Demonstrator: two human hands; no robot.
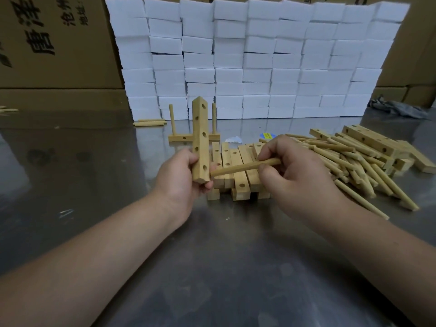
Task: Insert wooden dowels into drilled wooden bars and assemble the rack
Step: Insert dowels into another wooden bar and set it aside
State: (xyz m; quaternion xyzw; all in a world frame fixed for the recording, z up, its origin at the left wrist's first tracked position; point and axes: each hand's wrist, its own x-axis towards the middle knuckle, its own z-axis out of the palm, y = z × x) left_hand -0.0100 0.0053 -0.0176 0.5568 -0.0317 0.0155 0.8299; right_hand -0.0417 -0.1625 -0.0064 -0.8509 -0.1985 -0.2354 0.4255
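Observation:
My left hand [181,175] grips a drilled wooden bar [200,135] upright by its lower end; three holes show along its face. My right hand [290,171] pinches a wooden dowel [245,166] that lies nearly level, its left tip just beside the bar's lowest hole. Behind the hands several drilled bars [236,168] lie side by side in a stack. Farther back stands a partly built piece [188,137]: a bar with two dowels upright in it.
A loose heap of dowels [354,171] and more drilled bars [368,138] lies at the right on the metal table [224,256]. Two dowels [148,122] lie at the back left. A wall of white foam blocks [259,62] and cardboard boxes [54,43] closes the back.

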